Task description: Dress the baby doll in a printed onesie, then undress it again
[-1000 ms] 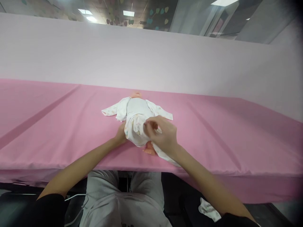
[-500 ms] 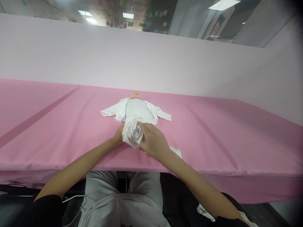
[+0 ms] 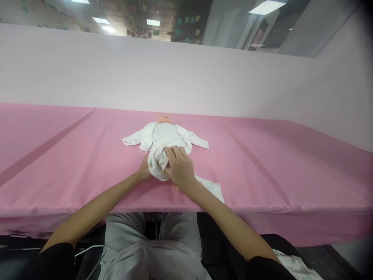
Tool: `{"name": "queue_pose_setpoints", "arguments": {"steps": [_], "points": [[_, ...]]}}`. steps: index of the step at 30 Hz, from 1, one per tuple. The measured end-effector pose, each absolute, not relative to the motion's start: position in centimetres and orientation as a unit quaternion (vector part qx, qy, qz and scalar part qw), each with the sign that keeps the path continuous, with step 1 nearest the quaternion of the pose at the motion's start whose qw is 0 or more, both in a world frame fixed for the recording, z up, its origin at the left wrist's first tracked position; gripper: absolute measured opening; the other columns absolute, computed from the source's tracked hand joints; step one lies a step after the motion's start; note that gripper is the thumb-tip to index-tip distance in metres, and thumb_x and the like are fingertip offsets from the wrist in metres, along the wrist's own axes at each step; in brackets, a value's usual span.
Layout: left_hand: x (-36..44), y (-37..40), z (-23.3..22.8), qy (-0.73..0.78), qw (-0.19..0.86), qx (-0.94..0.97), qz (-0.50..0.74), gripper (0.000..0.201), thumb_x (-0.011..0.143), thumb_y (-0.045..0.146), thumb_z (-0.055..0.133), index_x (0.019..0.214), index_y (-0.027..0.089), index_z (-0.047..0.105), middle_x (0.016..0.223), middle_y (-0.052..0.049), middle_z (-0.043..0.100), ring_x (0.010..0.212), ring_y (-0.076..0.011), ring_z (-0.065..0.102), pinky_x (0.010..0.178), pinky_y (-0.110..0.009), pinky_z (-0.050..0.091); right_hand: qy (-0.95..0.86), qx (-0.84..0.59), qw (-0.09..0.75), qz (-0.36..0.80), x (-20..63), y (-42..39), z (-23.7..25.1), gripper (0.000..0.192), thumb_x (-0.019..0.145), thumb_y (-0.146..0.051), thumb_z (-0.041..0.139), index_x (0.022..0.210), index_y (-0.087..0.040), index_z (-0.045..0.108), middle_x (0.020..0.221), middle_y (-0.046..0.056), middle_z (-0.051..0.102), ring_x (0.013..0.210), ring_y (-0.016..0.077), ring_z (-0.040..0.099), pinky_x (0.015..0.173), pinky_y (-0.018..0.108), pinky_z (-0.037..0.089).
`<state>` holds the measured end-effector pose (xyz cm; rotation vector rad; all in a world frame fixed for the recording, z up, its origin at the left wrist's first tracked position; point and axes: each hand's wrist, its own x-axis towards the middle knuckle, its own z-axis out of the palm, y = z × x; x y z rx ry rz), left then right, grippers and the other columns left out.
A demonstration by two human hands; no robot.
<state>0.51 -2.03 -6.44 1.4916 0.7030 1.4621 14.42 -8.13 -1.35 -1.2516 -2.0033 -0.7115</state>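
Cloth, one bunch on one doll: right hand pinching it, left hand's fingers hidden, hold unclear.

Doll on a table, between wall and lap

The head lies toward the wall behind; sleeves stretch left and right. Trousers sit at the near end, between left hand and right hand. One trouser leg lies just right of the right wrist.
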Motion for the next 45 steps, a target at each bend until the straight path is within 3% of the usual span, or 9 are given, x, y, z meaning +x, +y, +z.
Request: {"name": "queue_pose_setpoints", "arguments": {"steps": [4,9,13,24,28,34,38,41,45], "points": [[0.4,-2.1,-5.7,0.247,0.506,0.565,0.603,0.028,0.072,0.038,0.054,0.055,0.017,0.059,0.060,-0.004,0.061,0.062,-0.0192,0.058,0.063,-0.035,0.051,-0.759,-0.501,0.327,-0.257,14.6,-7.7,-1.9,0.028,0.069,-0.005,0.053,0.094,-0.018,0.057,0.081,0.006,0.052,0.075,0.0202,0.042,0.057,0.028,0.032],[0.9,-2.7,-5.0,0.270,0.553,0.588,0.525,0.041,0.073,0.049,0.063,0.094,0.014,0.065,0.081,-0.008,0.069,0.081,-0.0246,0.064,0.073,-0.037,0.052,-0.746,-0.525,0.323,-0.254,14.7,-7.1,-2.4,0.019,0.074,-0.007,0.054,0.089,-0.018,0.059,0.080,0.006,0.054,0.073,0.0188,0.043,0.051,0.028,0.027],[0.7,-2.3,-5.0,0.316,0.481,0.632,0.518,0.046,0.071,0.042,0.071,0.105,0.014,0.061,0.098,-0.009,0.068,0.094,-0.0248,0.063,0.081,-0.036,0.050,-0.764,-0.507,0.347,-0.198,15.2,-7.5,-1.6,0.011,0.080,-0.013,0.055,0.089,-0.018,0.059,0.082,0.005,0.057,0.079,0.0187,0.048,0.055,0.027,0.035],[-1.3,1.4,-5.8,0.418,0.283,0.731,0.460,0.029,0.078,0.045,0.059,0.083,0.016,0.054,0.079,-0.001,0.058,0.074,-0.0166,0.053,0.067,-0.029,0.043,-0.797,-0.377,0.471,-0.034,16.4,-10.1,-2.3,0.027,0.080,-0.005,0.051,0.101,-0.022,0.057,0.093,0.005,0.061,0.092,0.0208,0.055,0.081,0.036,0.050],[-2.6,2.5,-6.3,0.408,0.218,0.797,0.389,0.037,0.081,0.050,0.052,0.094,0.016,0.055,0.090,-0.005,0.060,0.083,-0.0206,0.053,0.075,-0.032,0.042,-0.816,-0.333,0.473,0.000,16.1,-10.8,-3.6,0.025,0.085,-0.006,0.046,0.101,-0.022,0.057,0.098,0.007,0.062,0.097,0.0201,0.057,0.085,0.038,0.051],[-4.5,3.5,-6.3,0.363,0.297,0.833,0.293,0.060,0.069,0.047,0.066,0.118,0.017,0.049,0.100,-0.005,0.062,0.091,-0.0215,0.055,0.079,-0.031,0.044,-0.787,-0.372,0.488,0.070,18.5,-10.8,-4.1,0.026,0.085,-0.017,0.051,0.111,-0.019,0.056,0.106,0.008,0.064,0.100,0.0184,0.060,0.086,0.035,0.051],[-6.1,3.7,-4.9,0.383,0.335,0.818,0.267,0.059,0.058,0.043,0.078,0.109,0.019,0.061,0.100,-0.006,0.064,0.091,-0.0215,0.056,0.077,-0.031,0.046,-0.778,-0.468,0.412,0.074,21.2,-8.9,-4.2,0.033,0.082,-0.025,0.059,0.115,-0.019,0.057,0.113,0.010,0.064,0.105,0.0222,0.059,0.089,0.039,0.048],[-6.5,3.2,-3.1,0.349,0.383,0.807,0.284,0.053,0.063,0.037,0.076,0.112,0.022,0.064,0.115,-0.009,0.062,0.103,-0.0231,0.057,0.087,-0.034,0.046,-0.800,-0.483,0.346,0.082,21.9,-7.9,-4.4,0.026,0.080,-0.023,0.062,0.106,-0.018,0.062,0.105,0.008,0.066,0.102,0.0211,0.059,0.087,0.037,0.047],[-4.1,1.3,-1.0,0.290,0.406,0.769,0.400,0.040,0.077,0.035,0.062,0.115,0.023,0.062,0.124,-0.009,0.060,0.113,-0.0242,0.055,0.093,-0.037,0.044,-0.784,-0.483,0.374,0.112,21.7,-7.2,-4.5,0.008,0.084,-0.018,0.055,0.083,-0.018,0.064,0.086,0.004,0.068,0.083,0.0172,0.062,0.077,0.032,0.047]]}}
